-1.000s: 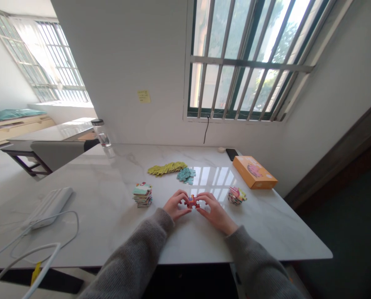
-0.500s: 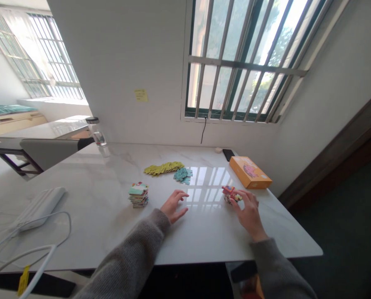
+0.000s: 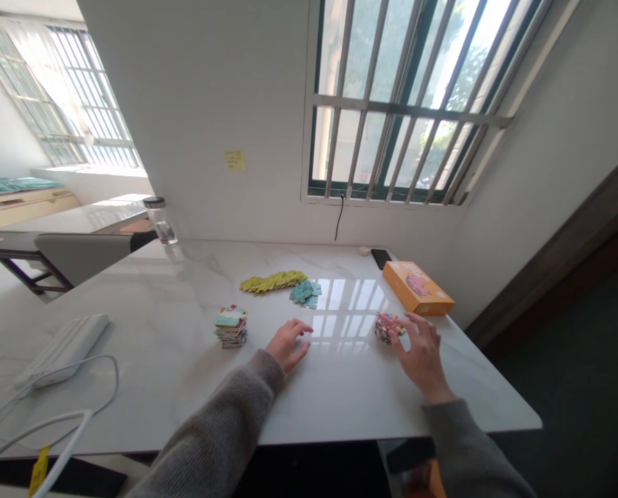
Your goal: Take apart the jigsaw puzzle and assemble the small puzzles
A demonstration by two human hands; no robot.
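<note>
My right hand (image 3: 423, 356) is open with its fingers spread, just beside and slightly above a small mixed pile of colourful jigsaw pieces (image 3: 389, 327), holding nothing. My left hand (image 3: 288, 344) lies on the white marble table (image 3: 340, 401), fingers apart and empty, to the right of a taller stack of jigsaw pieces (image 3: 230, 326). Farther back lie a row of overlapping yellow-green pieces (image 3: 273, 281) and a cluster of teal pieces (image 3: 305, 292).
An orange puzzle box (image 3: 417, 288) lies at the back right, with a black phone (image 3: 381, 258) behind it. A glass water bottle (image 3: 160, 221) stands at the far left corner. A white power strip (image 3: 64, 349) and white cables (image 3: 54, 422) lie at the near left.
My hands, together around a red piece one second ago, have parted. My right hand moved right to the small pile and has opened away from it, with no piece in it.
</note>
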